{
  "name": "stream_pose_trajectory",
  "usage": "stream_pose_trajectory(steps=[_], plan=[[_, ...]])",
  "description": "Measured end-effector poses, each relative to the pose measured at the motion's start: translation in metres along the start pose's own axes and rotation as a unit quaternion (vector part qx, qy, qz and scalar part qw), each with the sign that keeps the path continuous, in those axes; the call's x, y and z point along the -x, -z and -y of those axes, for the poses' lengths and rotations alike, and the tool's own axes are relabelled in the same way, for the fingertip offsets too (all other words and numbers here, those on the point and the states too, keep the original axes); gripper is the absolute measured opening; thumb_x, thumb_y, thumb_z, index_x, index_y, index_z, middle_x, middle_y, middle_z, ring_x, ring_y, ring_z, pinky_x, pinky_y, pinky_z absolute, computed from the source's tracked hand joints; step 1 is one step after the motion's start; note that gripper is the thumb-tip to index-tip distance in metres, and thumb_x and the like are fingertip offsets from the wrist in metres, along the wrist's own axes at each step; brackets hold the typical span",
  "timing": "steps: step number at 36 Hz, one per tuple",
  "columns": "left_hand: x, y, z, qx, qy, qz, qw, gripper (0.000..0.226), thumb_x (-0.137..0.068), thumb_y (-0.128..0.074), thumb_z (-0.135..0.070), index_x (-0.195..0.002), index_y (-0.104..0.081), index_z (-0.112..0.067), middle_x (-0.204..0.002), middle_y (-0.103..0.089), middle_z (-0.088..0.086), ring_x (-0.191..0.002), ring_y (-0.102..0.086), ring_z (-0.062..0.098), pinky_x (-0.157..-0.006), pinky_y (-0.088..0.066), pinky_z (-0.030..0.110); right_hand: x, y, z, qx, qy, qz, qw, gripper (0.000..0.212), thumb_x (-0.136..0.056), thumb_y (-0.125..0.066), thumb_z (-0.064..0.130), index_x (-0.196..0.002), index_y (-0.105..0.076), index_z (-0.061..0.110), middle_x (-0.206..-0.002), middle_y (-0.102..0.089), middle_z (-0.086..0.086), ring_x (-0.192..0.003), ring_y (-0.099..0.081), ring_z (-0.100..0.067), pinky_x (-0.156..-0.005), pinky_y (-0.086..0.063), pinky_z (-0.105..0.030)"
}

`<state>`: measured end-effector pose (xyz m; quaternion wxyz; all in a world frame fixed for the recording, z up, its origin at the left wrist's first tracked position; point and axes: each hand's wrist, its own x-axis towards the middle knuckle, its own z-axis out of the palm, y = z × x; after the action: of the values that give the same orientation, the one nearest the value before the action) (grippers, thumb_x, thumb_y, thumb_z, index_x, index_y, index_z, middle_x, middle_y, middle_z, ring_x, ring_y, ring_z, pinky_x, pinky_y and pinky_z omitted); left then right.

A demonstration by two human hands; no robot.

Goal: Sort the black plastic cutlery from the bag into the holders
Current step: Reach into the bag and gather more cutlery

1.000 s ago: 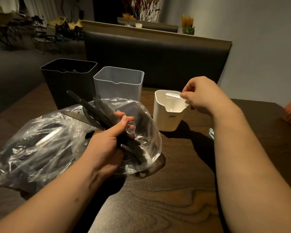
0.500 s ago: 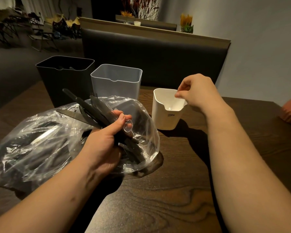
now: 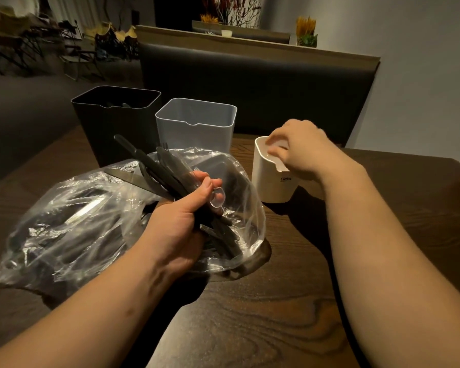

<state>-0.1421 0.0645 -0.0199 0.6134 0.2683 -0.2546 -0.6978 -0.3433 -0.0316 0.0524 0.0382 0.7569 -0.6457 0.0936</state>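
Currently the left hand [image 3: 178, 227] grips a bundle of black plastic cutlery [image 3: 149, 166] above the clear plastic bag [image 3: 72, 221]. The right hand [image 3: 303, 147] curls over the white plastic holder [image 3: 268, 181], its hold unclear. Next, it likely draws 1 piece.

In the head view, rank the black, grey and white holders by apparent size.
1. black holder, largest
2. grey holder, somewhat smaller, standing beside it at a similar distance
3. white holder, clearly smallest, though nearest the camera
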Motion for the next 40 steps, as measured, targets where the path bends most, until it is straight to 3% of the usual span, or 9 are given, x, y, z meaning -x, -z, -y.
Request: stream_pose_trajectory(steps=[2,5,11,14,17,20,24,29,40], plan=[[0.001,0.0,-0.001,-0.001,0.004,0.005,1.0,0.013,-0.085,-0.067,-0.011,-0.096,-0.068,-0.017,-0.087,-0.071,0.006,-0.065,-0.064,0.012,-0.062,-0.055,0.029,0.004,0.008,0.003,0.001,0.011,-0.049,0.999,0.033,-0.099,-0.058,0.037,-0.131,-0.06,0.032,-0.138,-0.051,-0.003,-0.132,-0.041,-0.027,-0.107,-0.037,-0.048],[0.002,0.0,-0.004,0.012,0.009,0.009,1.0,0.016,-0.082,-0.068,-0.01,-0.097,-0.069,-0.016,-0.088,-0.072,0.007,-0.065,-0.065,0.013,-0.063,-0.056,0.029,0.019,0.031,0.019,-0.084,0.062,-0.086,0.991,0.016,-0.096,-0.062,0.037,-0.109,-0.065,0.028,-0.108,-0.059,0.005,-0.109,-0.055,-0.016,-0.089,-0.047,-0.035],[0.002,0.001,-0.007,0.001,0.007,0.016,1.0,0.026,-0.082,-0.069,-0.012,-0.107,-0.065,-0.014,-0.087,-0.07,0.008,-0.069,-0.068,0.015,-0.063,-0.057,0.032,0.057,0.05,0.087,-0.111,0.154,0.097,0.977,0.05,-0.076,-0.053,0.071,-0.078,-0.069,0.023,-0.073,-0.068,0.002,-0.069,-0.064,-0.011,-0.067,-0.057,-0.038],[0.0,0.004,-0.009,0.014,0.001,0.007,1.0,0.027,-0.082,-0.068,-0.014,-0.108,-0.066,-0.015,-0.095,-0.073,0.011,-0.079,-0.07,0.018,-0.071,-0.058,0.034,0.062,0.042,0.104,-0.038,0.164,0.111,0.979,0.034,-0.083,-0.07,0.054,-0.072,-0.065,0.022,-0.073,-0.066,0.0,-0.07,-0.061,-0.014,-0.057,-0.046,-0.029],[-0.002,0.002,-0.011,0.034,0.012,0.0,0.999,0.039,-0.081,-0.068,-0.019,-0.118,-0.066,-0.008,-0.099,-0.072,0.009,-0.07,-0.061,0.016,-0.069,-0.054,0.029,0.056,0.041,0.1,-0.066,0.125,0.101,0.985,0.019,-0.086,-0.073,0.033,-0.073,-0.066,0.021,-0.077,-0.07,-0.002,-0.069,-0.066,-0.014,-0.063,-0.056,-0.032],[-0.003,0.002,-0.01,0.052,0.007,-0.012,0.999,0.012,-0.08,-0.067,-0.016,-0.088,-0.076,-0.018,-0.096,-0.074,0.007,-0.074,-0.068,0.017,-0.07,-0.052,0.029,0.048,0.043,0.083,-0.216,0.032,0.073,0.973,0.012,-0.088,-0.071,0.017,-0.077,-0.07,0.013,-0.07,-0.073,-0.006,-0.058,-0.072,-0.018,-0.054,-0.06,-0.034],[-0.003,0.001,-0.01,0.087,0.014,-0.018,0.996,0.009,-0.079,-0.068,-0.013,-0.081,-0.075,-0.019,-0.08,-0.067,0.005,-0.071,-0.064,0.015,-0.07,-0.056,0.025,0.041,0.052,0.051,-0.262,-0.031,-0.034,0.964,0.003,-0.092,-0.07,0.019,-0.089,-0.069,0.018,-0.082,-0.071,-0.002,-0.067,-0.071,-0.015,-0.059,-0.058,-0.03],[-0.006,0.003,-0.008,0.094,0.014,-0.005,0.995,0.009,-0.081,-0.067,-0.013,-0.087,-0.07,-0.019,-0.075,-0.061,0.002,-0.067,-0.061,0.013,-0.067,-0.056,0.024,0.03,0.056,-0.002,-0.205,-0.083,-0.241,0.945,0.016,-0.099,-0.061,0.019,-0.108,-0.072,0.024,-0.106,-0.069,0.0,-0.101,-0.063,-0.017,-0.086,-0.053,-0.035],[-0.003,0.002,-0.005,0.009,-0.007,-0.003,1.0,0.032,-0.079,-0.065,-0.016,-0.111,-0.069,-0.017,-0.079,-0.07,0.002,-0.072,-0.068,0.013,-0.075,-0.053,0.03,0.019,0.022,-0.016,-0.09,-0.102,-0.195,0.971,0.014,-0.094,-0.068,0.022,-0.107,-0.073,0.023,-0.106,-0.068,0.0,-0.101,-0.06,-0.019,-0.08,-0.05,-0.034]])
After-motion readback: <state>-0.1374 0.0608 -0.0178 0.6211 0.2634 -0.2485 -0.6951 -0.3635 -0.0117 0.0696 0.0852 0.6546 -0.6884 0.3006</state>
